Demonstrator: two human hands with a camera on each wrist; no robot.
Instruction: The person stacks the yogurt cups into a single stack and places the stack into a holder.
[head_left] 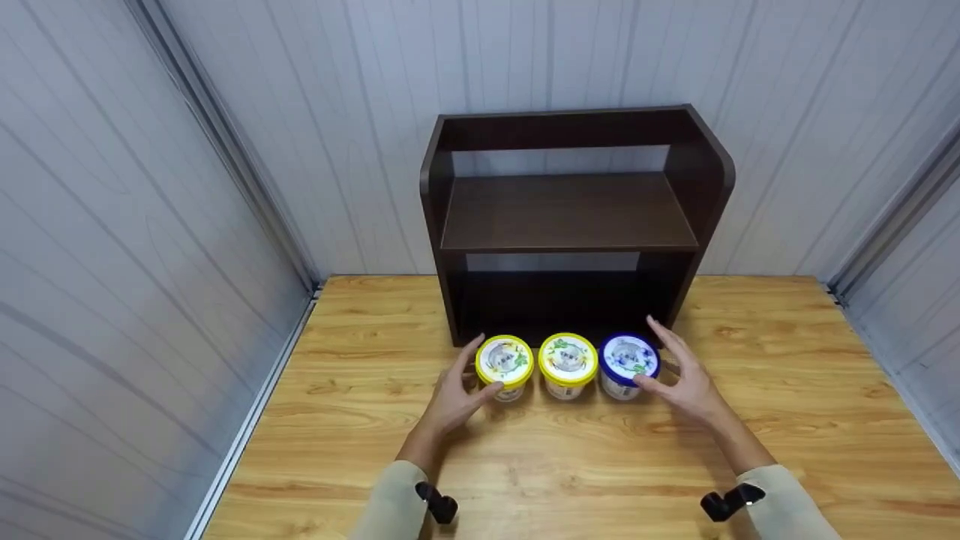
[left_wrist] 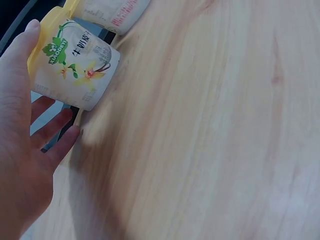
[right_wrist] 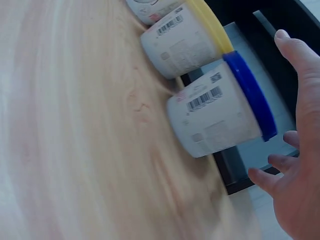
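Note:
Three small white tubs stand in a row on the table. The left tub [head_left: 504, 363] and middle tub [head_left: 568, 361] have yellow lids; the right tub [head_left: 630, 361] has a blue lid. My left hand [head_left: 454, 394] holds the left tub, thumb at the lid's near rim and index finger along its far left side. Flowers and green leaves are printed on that tub [left_wrist: 75, 67] in the left wrist view. Around the blue-lidded tub [right_wrist: 217, 112] my right hand [head_left: 690, 382] is spread, thumb and fingers apart, with a gap to the lid in the right wrist view.
Directly behind the tubs stands a dark brown two-tier shelf [head_left: 574, 214] with raised sides. The wooden table [head_left: 360, 367] reaches back to a pale panelled wall [head_left: 360, 135]. More panels close in the left and right sides.

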